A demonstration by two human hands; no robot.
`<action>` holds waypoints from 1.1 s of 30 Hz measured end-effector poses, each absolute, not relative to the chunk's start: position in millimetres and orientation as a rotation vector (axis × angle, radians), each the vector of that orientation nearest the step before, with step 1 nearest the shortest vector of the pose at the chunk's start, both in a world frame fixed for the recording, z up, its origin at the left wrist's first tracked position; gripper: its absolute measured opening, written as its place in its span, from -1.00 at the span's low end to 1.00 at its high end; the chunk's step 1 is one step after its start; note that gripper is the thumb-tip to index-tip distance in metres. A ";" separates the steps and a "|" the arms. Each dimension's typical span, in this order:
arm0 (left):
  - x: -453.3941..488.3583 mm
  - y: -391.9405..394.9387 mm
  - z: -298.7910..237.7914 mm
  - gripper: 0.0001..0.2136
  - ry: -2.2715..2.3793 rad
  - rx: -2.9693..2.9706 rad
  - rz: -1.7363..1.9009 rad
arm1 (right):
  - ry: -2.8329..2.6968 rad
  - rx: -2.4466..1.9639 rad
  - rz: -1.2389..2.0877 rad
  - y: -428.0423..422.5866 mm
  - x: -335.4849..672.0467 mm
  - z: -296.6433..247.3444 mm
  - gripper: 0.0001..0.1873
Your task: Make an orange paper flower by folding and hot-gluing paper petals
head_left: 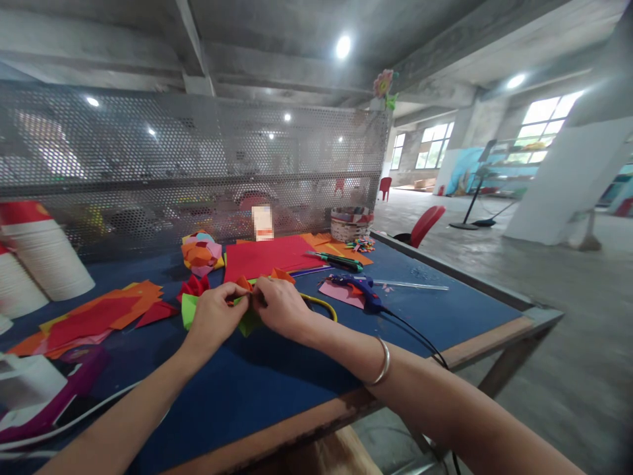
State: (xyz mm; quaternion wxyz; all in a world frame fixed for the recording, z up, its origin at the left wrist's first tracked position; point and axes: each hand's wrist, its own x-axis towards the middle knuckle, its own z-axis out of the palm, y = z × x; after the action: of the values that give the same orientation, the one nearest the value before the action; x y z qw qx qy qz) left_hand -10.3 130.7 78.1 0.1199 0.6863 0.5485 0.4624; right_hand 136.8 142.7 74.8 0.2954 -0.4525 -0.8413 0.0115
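Both hands meet over the blue table (277,382). My left hand (213,315) and my right hand (281,305) are closed in a pinch on a folded piece of green paper (190,310) with orange paper (281,274) behind it. A red folded paper piece (194,286) lies just left of the hands. A silver bangle (382,361) circles my right wrist. A yellow hoop (322,303) curves out from under my right hand.
A blue glue gun (360,290) with a black cord lies on pink paper to the right, a ruler (415,285) beyond it. Red sheets (270,256), scissors (336,260), a paper flower (200,251), a basket (351,224), loose orange sheets (93,315), white rolls (44,254). A perforated metal screen (198,152) backs the table.
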 end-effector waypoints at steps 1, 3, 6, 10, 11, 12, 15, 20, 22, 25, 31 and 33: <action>-9.3 129.6 77.6 -0.85 1.567 2.009 1.365 | -2.253 -1.201 0.008 142.2 136.8 74.0 -0.89; -7.2 127.1 76.1 -0.86 1.498 2.044 1.396 | -2.287 -1.175 -0.053 140.8 137.5 72.8 -0.88; -4.9 123.7 74.1 -0.85 1.444 2.113 1.447 | -2.385 -1.062 -0.203 138.4 139.5 72.7 -0.84; -5.1 124.4 75.9 -0.85 1.453 2.085 1.450 | -2.432 -0.986 -0.269 139.4 139.6 73.3 -0.84; -5.8 125.8 76.8 -0.86 1.468 2.056 1.439 | -2.399 -1.007 -0.230 140.5 139.0 73.2 -0.85; -6.9 127.6 77.6 -0.87 1.483 2.020 1.426 | -2.350 -1.034 -0.165 141.6 138.4 73.1 -0.86; -11.5 134.5 78.7 -0.86 1.546 1.898 1.425 | -2.128 -1.102 0.137 144.4 136.6 73.2 -0.90; -18.7 142.2 77.5 -0.83 1.634 1.607 1.602 | -1.911 -1.199 0.554 147.8 135.1 73.6 -0.80; -19.2 142.6 77.4 -0.81 1.601 1.475 1.639 | -1.886 -1.238 0.585 149.8 135.0 73.5 -0.85; -17.9 142.2 77.1 -0.81 1.525 1.346 1.604 | -1.828 -1.220 0.544 153.7 137.0 73.7 -0.89; -14.1 140.9 76.3 -0.77 1.438 1.395 1.398 | -1.851 -1.097 0.427 163.1 147.7 73.7 -0.92; -13.2 139.8 78.0 -0.70 1.365 1.476 1.393 | -1.915 -1.066 0.401 164.8 149.2 72.7 -0.92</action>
State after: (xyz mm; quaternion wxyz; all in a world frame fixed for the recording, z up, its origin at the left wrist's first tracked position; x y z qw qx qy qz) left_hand -13.2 139.8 78.0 0.3409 0.5673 0.5247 0.5354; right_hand 149.2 164.8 72.7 0.4410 -0.4292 -0.7715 0.1614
